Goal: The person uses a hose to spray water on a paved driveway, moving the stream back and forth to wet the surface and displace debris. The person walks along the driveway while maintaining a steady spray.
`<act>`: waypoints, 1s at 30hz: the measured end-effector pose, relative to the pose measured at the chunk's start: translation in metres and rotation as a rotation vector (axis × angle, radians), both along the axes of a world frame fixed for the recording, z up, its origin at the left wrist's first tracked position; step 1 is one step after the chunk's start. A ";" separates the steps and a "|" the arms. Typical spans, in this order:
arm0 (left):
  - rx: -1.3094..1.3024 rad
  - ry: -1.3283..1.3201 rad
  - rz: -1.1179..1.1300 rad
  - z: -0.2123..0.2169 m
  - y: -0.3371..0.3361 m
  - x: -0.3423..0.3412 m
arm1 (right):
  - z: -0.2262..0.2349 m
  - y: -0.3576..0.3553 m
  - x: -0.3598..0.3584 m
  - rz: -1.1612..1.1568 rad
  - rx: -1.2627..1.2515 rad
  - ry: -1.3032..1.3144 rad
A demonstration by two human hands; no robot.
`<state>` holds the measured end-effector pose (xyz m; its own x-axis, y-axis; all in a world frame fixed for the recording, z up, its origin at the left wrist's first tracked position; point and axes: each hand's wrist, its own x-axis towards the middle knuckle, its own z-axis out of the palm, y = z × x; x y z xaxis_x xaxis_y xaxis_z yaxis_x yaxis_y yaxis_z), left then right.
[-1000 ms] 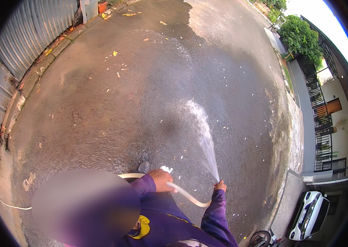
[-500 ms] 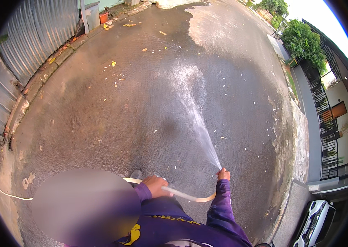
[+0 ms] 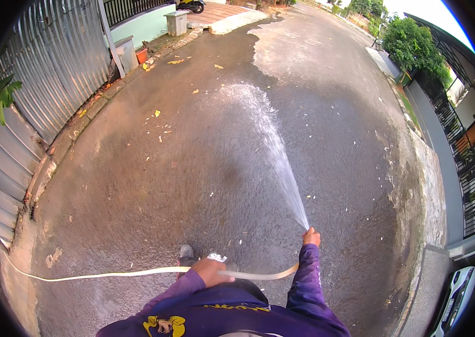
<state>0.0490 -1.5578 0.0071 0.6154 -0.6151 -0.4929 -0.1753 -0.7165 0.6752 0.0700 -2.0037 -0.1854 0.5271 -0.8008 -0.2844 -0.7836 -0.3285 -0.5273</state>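
Cream flexible tubular hose (image 3: 263, 276) hangs above the wet grey asphalt road (image 3: 136, 185), reaching the road's left edge. The left hand (image 3: 211, 272) grips its middle, probably supporting the slack; the right hand (image 3: 311, 236) is wrapped around its end, seemingly aiming the white water spray (image 3: 282, 163) along the road.
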 end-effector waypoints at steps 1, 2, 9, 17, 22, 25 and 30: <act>0.016 0.020 0.000 0.005 -0.003 -0.004 | -0.009 -0.004 0.001 0.001 -0.012 0.002; 0.033 0.040 0.009 0.007 -0.005 -0.007 | -0.013 -0.006 0.004 0.011 -0.022 0.004; 0.034 -0.012 0.112 -0.003 -0.006 -0.019 | -0.028 -0.009 0.012 -0.027 -0.147 -0.037; 0.043 -0.081 0.178 0.005 -0.011 -0.027 | 0.010 -0.006 0.025 -0.015 -0.067 -0.094; 0.000 -0.128 0.197 -0.002 -0.007 -0.032 | 0.016 -0.005 0.029 0.003 -0.120 -0.124; -0.006 -0.142 0.200 -0.004 -0.005 -0.035 | 0.020 -0.001 0.031 0.027 -0.108 -0.149; -0.025 -0.135 0.212 -0.006 0.002 -0.041 | 0.028 0.012 0.033 0.024 -0.080 -0.189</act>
